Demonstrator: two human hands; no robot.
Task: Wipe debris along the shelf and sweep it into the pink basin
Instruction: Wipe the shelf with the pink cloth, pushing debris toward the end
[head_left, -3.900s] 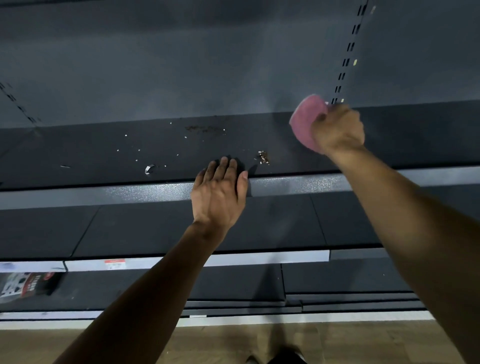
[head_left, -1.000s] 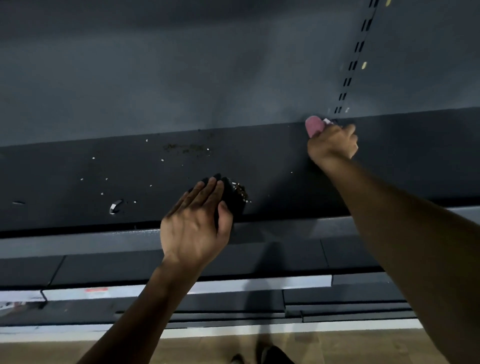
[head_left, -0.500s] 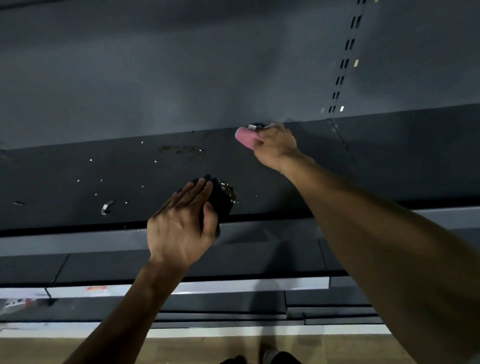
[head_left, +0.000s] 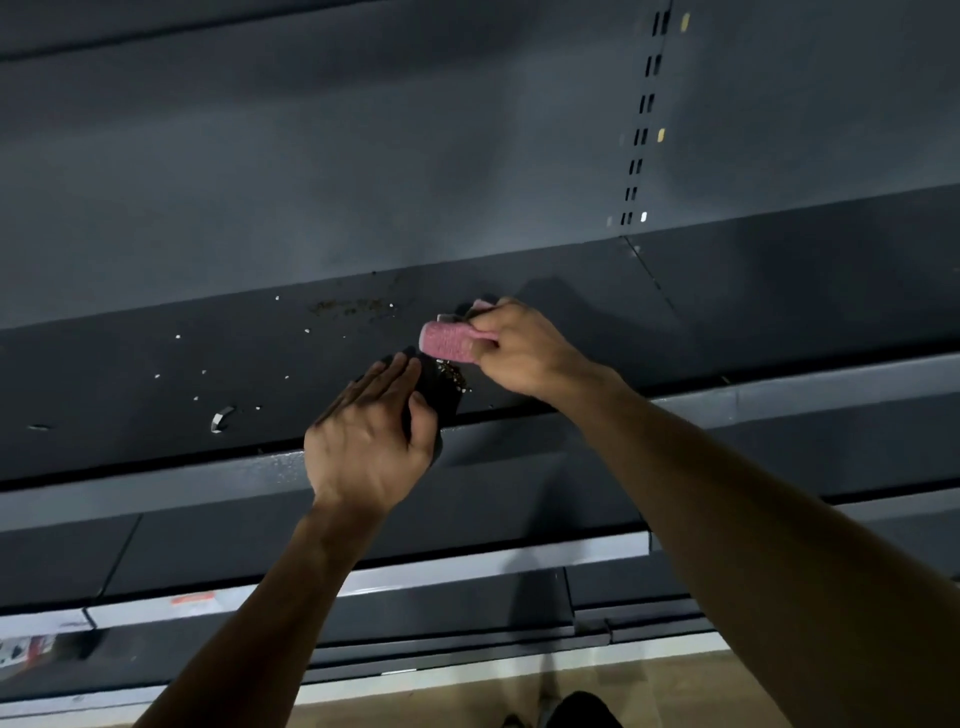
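I see the dark shelf (head_left: 727, 312) spanning the view. My left hand (head_left: 371, 447) lies at its front edge, fingers straight, thumb curled on a black object (head_left: 441, 400). My right hand (head_left: 524, 348), at one o'clock from it, pinches a pink cloth (head_left: 447, 340) just above the debris (head_left: 454, 376). White specks (head_left: 202, 371) lie at nine o'clock.

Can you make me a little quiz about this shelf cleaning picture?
1. True or false: the right hand grips a pink cloth.
2. What does the left hand hold by the shelf edge? A) a dark object B) a broom C) a bottle
3. Where do the white crumbs lie: left or right of the hands?

Key: 1 true; 2 A; 3 left.
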